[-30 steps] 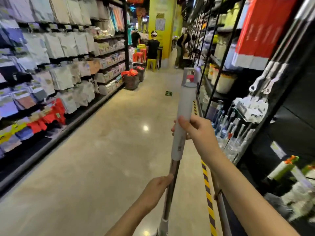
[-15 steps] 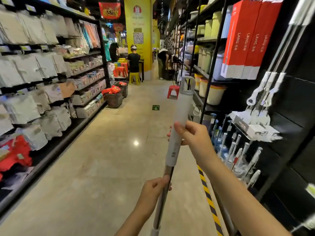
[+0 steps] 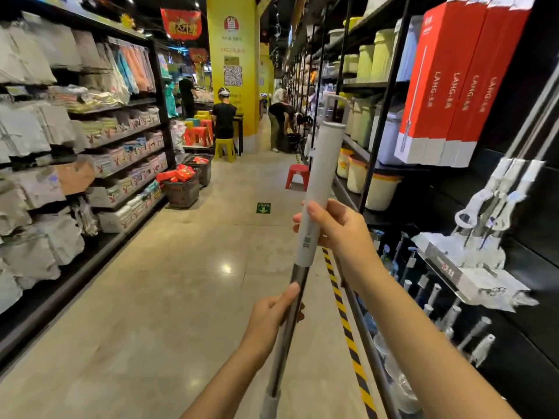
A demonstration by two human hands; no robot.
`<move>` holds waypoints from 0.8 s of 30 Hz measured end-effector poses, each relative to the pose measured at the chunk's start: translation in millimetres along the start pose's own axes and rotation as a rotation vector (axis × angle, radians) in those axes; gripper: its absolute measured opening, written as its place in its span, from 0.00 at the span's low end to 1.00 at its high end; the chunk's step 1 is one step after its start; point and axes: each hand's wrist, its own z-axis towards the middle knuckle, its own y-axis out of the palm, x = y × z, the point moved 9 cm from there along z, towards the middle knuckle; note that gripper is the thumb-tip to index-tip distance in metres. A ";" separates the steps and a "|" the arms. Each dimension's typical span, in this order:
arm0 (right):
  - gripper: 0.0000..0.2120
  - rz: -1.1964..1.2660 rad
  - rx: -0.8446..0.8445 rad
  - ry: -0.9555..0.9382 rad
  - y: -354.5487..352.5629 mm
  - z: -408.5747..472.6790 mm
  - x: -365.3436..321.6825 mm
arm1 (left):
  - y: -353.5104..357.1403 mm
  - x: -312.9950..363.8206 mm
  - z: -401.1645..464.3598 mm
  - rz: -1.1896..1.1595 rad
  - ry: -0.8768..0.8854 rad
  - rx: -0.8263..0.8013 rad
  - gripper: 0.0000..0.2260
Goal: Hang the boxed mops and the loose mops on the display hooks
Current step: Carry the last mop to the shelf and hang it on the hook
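I hold a loose mop (image 3: 322,164) upright in the aisle; its white grip ends in a hanging loop at the top, and a grey metal pole runs down out of view. My right hand (image 3: 335,229) is shut around the white grip. My left hand (image 3: 273,316) is shut around the metal pole lower down. On the black display wall to the right hang several loose mops (image 3: 496,201) with white heads, and above them several red-and-white mop boxes (image 3: 447,86). The hooks themselves are hidden.
A yellow-black floor stripe (image 3: 348,322) runs along the right shelving. A red stool (image 3: 298,175) stands by it, with baskets (image 3: 184,189) of red goods on the left. Shelves of packaged textiles (image 3: 45,146) line the left side. People stand at the yellow pillar (image 3: 233,55) far ahead.
My view has turned right and lifted, bringing the red boxes and hanging mops further into frame. The mop has stayed upright in both hands, and its top has shifted slightly right.
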 end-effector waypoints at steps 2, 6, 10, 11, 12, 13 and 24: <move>0.12 -0.018 0.064 0.020 -13.6 35.0 18.6 | 7.8 -6.2 43.1 0.003 -0.025 -0.038 0.38; 0.09 -0.080 0.202 0.033 -41.7 99.4 45.8 | 27.3 -14.9 131.1 0.010 -0.022 -0.159 0.41; 0.15 -0.110 0.361 0.012 -77.6 148.5 54.0 | 60.9 -11.1 205.1 0.027 -0.018 -0.340 0.40; 0.15 -0.115 0.394 0.007 -88.6 158.7 54.0 | 73.0 -7.6 221.4 0.028 -0.006 -0.392 0.42; 0.15 -0.116 0.421 0.004 -99.5 167.3 54.1 | 85.0 -5.7 236.3 0.038 0.000 -0.430 0.43; 0.14 -0.117 0.447 0.006 -110.6 174.6 54.2 | 96.9 -3.7 250.2 0.045 0.009 -0.458 0.44; 0.26 -0.218 0.657 -0.039 -223.3 259.8 52.5 | 214.9 35.0 374.3 -0.045 0.053 -0.680 0.49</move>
